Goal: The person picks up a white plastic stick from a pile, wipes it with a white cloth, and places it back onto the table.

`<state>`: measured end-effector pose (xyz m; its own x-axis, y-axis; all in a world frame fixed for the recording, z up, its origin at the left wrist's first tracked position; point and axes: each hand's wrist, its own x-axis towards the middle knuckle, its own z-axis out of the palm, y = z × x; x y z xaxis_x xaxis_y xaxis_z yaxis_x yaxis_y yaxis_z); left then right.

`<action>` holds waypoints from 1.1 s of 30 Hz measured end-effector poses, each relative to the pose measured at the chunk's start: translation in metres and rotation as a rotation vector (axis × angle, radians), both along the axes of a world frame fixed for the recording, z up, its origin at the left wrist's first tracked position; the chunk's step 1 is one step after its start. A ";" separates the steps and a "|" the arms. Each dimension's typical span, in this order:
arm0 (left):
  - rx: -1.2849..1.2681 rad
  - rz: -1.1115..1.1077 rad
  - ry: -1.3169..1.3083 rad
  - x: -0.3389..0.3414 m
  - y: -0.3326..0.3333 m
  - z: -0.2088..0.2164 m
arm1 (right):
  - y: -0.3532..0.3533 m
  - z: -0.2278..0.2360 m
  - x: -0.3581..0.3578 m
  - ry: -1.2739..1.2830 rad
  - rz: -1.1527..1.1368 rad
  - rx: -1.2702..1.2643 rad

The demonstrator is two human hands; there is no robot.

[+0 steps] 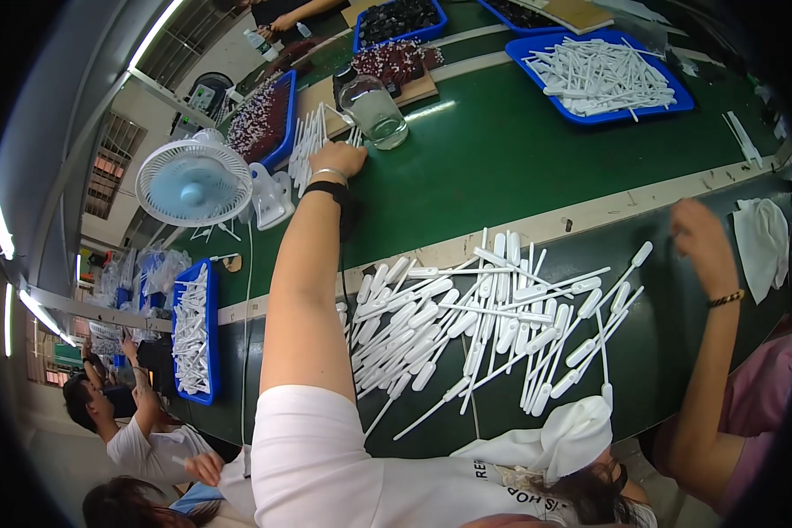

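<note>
My left arm reaches far over the green table. My left hand (337, 160), with a silver bangle and black strap at the wrist, is closed at a row of white plastic droppers (307, 148). More dropper stems show just beyond its knuckles; whatever it grips is hidden behind them. Beside it leans a clear glass bottle (377, 113) holding liquid. Nearer my body, a large loose pile of white plastic droppers (493, 308) lies on the dark tabletop. My right hand cannot be seen. Crumpled white fabric (572, 436) lies below the pile.
A blue tray (537, 55) of droppers stands far right, a second blue tray (213, 387) left. A white fan (194, 183) and another blue tray (283, 150) flank my arm. A co-worker's hand (700, 233) hovers right of the pile, near a white cloth (761, 242).
</note>
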<state>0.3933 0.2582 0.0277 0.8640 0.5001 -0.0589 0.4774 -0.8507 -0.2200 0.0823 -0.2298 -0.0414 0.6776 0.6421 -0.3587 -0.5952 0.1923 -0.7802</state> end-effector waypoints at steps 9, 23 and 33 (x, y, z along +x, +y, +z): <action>0.024 -0.135 0.047 -0.085 -0.022 -0.004 | 0.009 0.022 0.008 -0.512 0.050 -0.289; 0.038 -0.564 -0.124 -0.026 -0.088 -0.012 | 0.009 0.020 0.001 -0.712 -0.043 -0.316; -0.059 -0.211 -0.200 -0.013 -0.103 -0.015 | 0.010 0.018 -0.003 -0.558 -0.114 -0.167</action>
